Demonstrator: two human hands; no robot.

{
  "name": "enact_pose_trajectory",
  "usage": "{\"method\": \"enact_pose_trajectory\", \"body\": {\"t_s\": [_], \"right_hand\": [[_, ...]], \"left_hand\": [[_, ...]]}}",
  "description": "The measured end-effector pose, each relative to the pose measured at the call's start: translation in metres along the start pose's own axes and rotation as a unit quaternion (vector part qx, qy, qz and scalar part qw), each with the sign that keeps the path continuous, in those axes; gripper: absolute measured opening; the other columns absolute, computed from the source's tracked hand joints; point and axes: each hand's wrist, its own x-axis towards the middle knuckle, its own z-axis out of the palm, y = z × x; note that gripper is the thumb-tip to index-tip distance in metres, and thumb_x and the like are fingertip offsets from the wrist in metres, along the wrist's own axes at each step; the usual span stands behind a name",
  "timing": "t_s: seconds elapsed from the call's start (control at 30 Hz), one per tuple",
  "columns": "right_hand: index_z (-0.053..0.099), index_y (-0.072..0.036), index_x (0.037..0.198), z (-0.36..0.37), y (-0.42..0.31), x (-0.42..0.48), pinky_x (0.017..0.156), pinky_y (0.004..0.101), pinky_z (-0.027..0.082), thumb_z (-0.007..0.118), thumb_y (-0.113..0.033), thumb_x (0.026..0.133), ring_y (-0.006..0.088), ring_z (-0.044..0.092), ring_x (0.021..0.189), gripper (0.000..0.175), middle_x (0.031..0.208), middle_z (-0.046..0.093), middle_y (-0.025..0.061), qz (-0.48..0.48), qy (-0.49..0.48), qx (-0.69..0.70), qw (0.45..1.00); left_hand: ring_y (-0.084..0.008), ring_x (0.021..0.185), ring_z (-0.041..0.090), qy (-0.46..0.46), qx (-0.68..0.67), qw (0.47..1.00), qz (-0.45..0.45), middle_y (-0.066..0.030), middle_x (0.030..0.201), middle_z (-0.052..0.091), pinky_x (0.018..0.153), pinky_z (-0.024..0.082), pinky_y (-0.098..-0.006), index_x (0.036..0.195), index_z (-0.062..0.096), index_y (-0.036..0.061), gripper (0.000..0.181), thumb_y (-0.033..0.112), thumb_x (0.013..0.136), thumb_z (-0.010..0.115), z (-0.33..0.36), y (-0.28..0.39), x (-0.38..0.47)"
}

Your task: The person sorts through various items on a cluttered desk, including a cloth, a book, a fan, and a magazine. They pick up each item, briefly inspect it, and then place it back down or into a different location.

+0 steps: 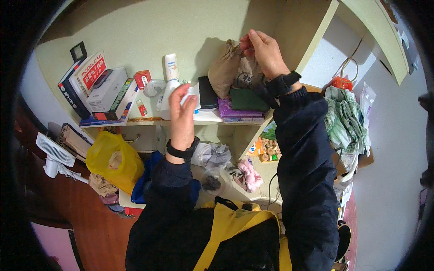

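Note:
My right hand [266, 54] is raised at the back of the shelf [144, 121], its curled fingers at the top of a cloth bag with dark print [249, 74]. Whether the fingers grip the cloth is hidden. Beside it leans a tan cloth bag [222, 73] with a gathered top. Below the bags are a dark green flat item [249, 99] and purple books [237, 110]. My left hand [182, 115] hovers before the shelf, fingers apart and holding nothing. Behind it lie white papers [213, 116] and a black case [207, 92].
Books [90, 79], a white box [106, 89], a small red box [142, 79] and a white bottle [171, 67] occupy the shelf's left half. Below are a yellow plastic bag [113, 162], a translucent container [213, 182] and pink cloth [251, 176]. A partition [315, 37] rises at right.

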Motion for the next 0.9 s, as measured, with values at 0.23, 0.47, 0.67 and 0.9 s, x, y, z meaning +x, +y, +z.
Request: {"method": "enact_pose_trajectory", "body": {"t_s": [0.23,0.47,0.67,0.9], "right_hand": [[0.061,0.002,0.095,0.005,-0.012,0.031,0.081,0.0283,0.049,0.044,-0.025,0.098,0.0154,0.058,0.084,0.032,0.091,0.062,0.0068,-0.060,0.016,0.081,0.995],[0.063,0.003,0.093,-0.003,-0.002,0.063,0.078,0.0260,0.049,0.045,-0.022,0.096,0.0147,0.060,0.081,0.031,0.088,0.064,0.0074,-0.088,0.037,0.140,0.986],[0.061,0.001,0.102,-0.013,-0.009,0.082,0.086,0.0292,0.048,0.047,-0.025,0.096,0.0168,0.059,0.090,0.030,0.098,0.064,0.0081,-0.042,0.021,0.050,0.998],[0.057,0.005,0.091,-0.028,-0.021,0.095,0.064,0.0345,0.039,0.045,-0.024,0.098,0.0161,0.048,0.068,0.032,0.078,0.055,0.0082,-0.046,0.057,0.017,0.997]], "left_hand": [[-0.0177,0.120,0.041,-0.115,0.057,0.992,0.006,-0.0078,0.130,0.044,0.103,0.030,-0.0294,0.122,0.053,0.0059,0.033,0.011,0.089,0.055,0.027,-0.010,0.008],[-0.0193,0.130,0.032,-0.169,0.038,0.979,-0.111,-0.0097,0.141,0.031,0.106,0.026,-0.0302,0.124,0.051,0.0014,0.037,0.020,0.092,0.052,0.037,-0.037,0.012],[-0.0351,0.130,0.027,-0.199,0.345,0.916,0.047,-0.0228,0.145,0.020,0.107,0.023,-0.0386,0.122,0.053,-0.0007,0.041,0.026,0.091,0.051,0.041,-0.065,0.015],[-0.0427,0.131,0.018,-0.215,0.363,0.901,0.103,-0.0299,0.145,0.011,0.108,0.016,-0.0444,0.126,0.047,-0.0041,0.048,0.029,0.092,0.045,0.046,-0.072,0.014]]}}
